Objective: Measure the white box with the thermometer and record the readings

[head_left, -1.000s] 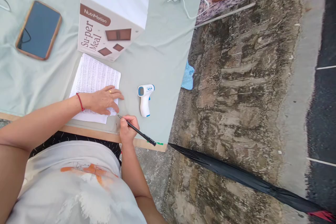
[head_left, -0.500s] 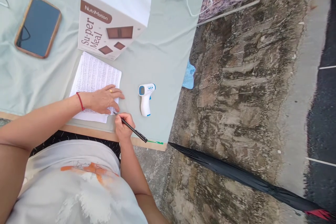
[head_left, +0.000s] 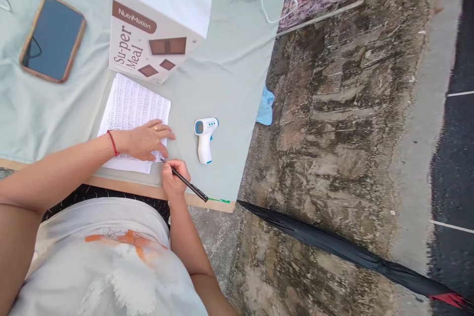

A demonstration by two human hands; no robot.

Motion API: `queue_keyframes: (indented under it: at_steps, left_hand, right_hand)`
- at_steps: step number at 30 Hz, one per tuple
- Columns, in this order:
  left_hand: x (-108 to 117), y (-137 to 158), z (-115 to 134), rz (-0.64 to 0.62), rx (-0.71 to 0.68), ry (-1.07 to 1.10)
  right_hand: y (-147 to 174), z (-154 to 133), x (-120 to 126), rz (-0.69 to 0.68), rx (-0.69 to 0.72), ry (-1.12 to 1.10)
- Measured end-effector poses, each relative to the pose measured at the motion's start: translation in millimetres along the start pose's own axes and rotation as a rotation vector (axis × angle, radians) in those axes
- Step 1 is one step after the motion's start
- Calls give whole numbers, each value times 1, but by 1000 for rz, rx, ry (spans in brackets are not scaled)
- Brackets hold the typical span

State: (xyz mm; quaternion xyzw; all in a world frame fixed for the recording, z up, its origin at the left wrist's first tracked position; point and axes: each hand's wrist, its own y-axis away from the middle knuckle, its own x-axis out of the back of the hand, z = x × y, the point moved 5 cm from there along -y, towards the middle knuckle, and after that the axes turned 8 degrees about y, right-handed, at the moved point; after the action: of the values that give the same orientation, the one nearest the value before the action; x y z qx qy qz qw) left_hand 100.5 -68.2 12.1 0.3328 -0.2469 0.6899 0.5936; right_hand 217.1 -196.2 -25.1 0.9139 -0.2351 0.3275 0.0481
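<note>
Shifted leftward since a second ago, bringing the right hand point(head_left: 177, 177) and the black pen point(head_left: 190, 185) in, with the tip at the near right part of the paper point(head_left: 135, 101). Gripped in the right fingers, slanting lengthwise from that tip toward the near right corner of the table point(head_left: 227, 168). Spread over the paper with the left hand point(head_left: 146, 140), grasping nothing, just beside the tip.
</note>
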Motion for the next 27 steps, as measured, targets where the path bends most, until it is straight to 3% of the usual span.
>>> queue_keyframes:
  at_steps: [27]
  left_hand:
    - [1, -1, -1, 17, 4, 21]
  right_hand:
    - [0, -3, 2, 21, -30, 22]
